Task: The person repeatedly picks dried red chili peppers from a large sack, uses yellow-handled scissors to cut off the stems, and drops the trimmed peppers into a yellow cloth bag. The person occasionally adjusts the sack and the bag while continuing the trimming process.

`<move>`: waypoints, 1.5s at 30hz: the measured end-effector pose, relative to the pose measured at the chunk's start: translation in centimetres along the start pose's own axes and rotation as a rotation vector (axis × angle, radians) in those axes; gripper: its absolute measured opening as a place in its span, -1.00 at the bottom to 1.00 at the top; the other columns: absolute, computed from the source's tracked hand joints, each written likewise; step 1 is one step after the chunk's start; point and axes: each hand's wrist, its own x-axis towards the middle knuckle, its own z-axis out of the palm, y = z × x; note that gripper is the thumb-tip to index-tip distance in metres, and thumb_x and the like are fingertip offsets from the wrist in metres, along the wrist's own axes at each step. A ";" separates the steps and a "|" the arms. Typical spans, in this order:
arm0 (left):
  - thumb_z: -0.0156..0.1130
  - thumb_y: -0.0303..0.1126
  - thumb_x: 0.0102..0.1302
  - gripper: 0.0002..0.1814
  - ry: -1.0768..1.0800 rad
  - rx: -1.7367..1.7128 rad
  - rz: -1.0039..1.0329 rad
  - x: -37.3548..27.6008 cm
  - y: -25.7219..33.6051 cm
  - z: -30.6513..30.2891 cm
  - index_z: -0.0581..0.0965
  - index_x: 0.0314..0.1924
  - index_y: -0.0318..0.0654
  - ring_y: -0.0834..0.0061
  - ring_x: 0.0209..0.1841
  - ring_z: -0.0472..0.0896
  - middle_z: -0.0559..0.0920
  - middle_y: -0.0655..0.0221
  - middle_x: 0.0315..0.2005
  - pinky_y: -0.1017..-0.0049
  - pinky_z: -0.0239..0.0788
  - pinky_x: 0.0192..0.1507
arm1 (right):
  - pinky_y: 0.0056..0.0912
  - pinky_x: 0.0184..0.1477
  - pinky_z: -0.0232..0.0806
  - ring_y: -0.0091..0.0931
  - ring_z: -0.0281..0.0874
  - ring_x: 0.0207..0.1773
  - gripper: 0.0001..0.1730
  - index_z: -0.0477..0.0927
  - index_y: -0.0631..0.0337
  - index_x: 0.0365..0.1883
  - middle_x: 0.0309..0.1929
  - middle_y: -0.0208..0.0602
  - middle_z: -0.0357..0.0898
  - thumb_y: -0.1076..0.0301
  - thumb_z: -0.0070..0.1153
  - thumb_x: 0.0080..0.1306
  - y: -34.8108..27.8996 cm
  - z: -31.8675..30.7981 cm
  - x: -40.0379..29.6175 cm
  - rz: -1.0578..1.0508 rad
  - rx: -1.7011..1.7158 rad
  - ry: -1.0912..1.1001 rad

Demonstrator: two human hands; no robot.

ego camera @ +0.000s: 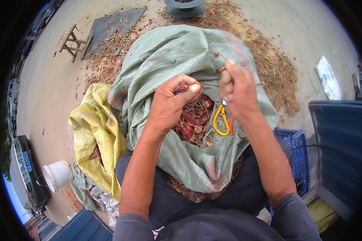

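Observation:
My left hand (176, 99) is closed around a dark red dried chili pepper (181, 87), its thumb and forefinger pinched at the pepper's end. My right hand (239, 87) is raised to the right, apart from the left, with a small orange-red piece (222, 69) pinched at its fingers. Between and below the hands, a green woven sack (169, 57) with a rolled-down mouth holds dried red peppers (196, 120) with stems. Scissors with yellow and red handles (220, 122) lie on the sack's fold beside the peppers, their blades partly hidden under my right hand.
A yellow woven sack (93, 120) stands at left, near a white bucket (56, 176). A blue plastic crate (298, 159) is at right. Stems and pepper scraps (271, 66) litter the ground. Farther off are a small wooden stool (74, 42), a dark spool (184, 9) and parked cars (27, 168).

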 end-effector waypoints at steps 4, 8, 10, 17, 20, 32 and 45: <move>0.41 -0.32 0.34 -0.82 0.146 -0.081 -0.024 -0.4 -0.5 -1.7 0.56 -0.23 -0.18 0.79 -0.44 0.34 0.50 0.64 -0.45 0.70 0.17 -0.35 | -0.58 -0.54 0.30 -0.71 0.38 -0.59 -0.51 0.62 0.23 -0.32 -0.60 -0.45 0.50 -0.09 0.13 0.47 -1.8 1.5 0.1 -0.103 -0.255 0.217; 0.56 -0.34 0.15 -0.68 0.199 0.001 -0.038 -0.8 0.1 -3.2 0.47 -0.37 -0.14 0.78 -0.44 0.38 0.48 0.63 -0.48 0.66 0.27 -0.37 | -0.16 -0.36 0.50 -0.20 0.66 -0.37 -0.61 0.62 0.23 -0.31 -0.35 -0.15 0.62 0.06 0.38 0.18 4.8 2.2 -2.9 -0.434 -1.632 -0.311; 0.48 -0.46 0.17 -0.69 0.180 0.061 -0.045 -0.7 0.3 -3.2 0.42 -0.38 -0.10 0.75 -0.45 0.43 0.51 0.60 -0.47 0.65 0.30 -0.35 | -0.16 -0.35 0.51 -0.22 0.68 -0.35 -0.69 0.63 0.21 -0.31 -0.33 -0.19 0.60 0.15 0.33 0.19 6.4 1.9 -3.9 -0.319 -1.762 -0.480; 0.37 -0.47 0.24 -0.81 0.102 0.256 -0.079 -0.7 -0.2 -2.5 0.56 -0.16 -0.26 0.74 -0.43 0.48 0.61 0.50 -0.37 0.64 0.31 -0.36 | -0.18 -0.36 0.53 -0.29 0.72 -0.30 -0.89 0.70 0.16 -0.45 -0.34 -0.18 0.65 0.36 0.17 0.15 9.0 2.1 -3.3 -0.244 -1.972 -0.602; 0.35 -0.44 0.27 -0.78 0.085 0.386 -0.105 -0.7 -0.5 -2.7 0.63 -0.09 -0.30 0.76 -0.42 0.46 0.58 0.55 -0.44 0.65 0.32 -0.33 | -0.14 -0.36 0.52 -0.27 0.71 -0.32 -0.85 0.68 0.17 -0.43 -0.35 -0.16 0.64 0.32 0.14 0.19 8.8 2.7 -3.1 -0.156 -1.976 -0.649; 0.26 -0.47 0.29 -0.76 -0.148 0.570 -0.206 -1.3 -0.4 -2.5 0.65 -0.05 -0.28 0.59 -0.57 0.56 0.67 0.38 -0.36 0.48 0.39 -0.74 | -0.26 -0.24 0.39 -0.37 0.55 -0.32 -0.66 0.60 0.25 -0.37 -0.47 -0.30 0.54 0.11 0.21 0.34 3.4 1.3 -1.6 0.078 -1.042 -0.479; 0.29 -0.45 0.35 -0.84 -0.203 0.650 0.131 -0.6 -1.3 -1.3 0.60 -0.12 -0.35 0.53 -0.34 0.52 0.56 0.30 -0.43 0.44 0.39 -0.22 | -0.36 -0.44 0.24 -0.58 0.32 -0.52 -0.45 0.52 0.29 -0.53 -0.63 -0.38 0.42 -0.01 0.10 0.49 3.0 1.9 -2.0 -0.004 -0.890 -0.289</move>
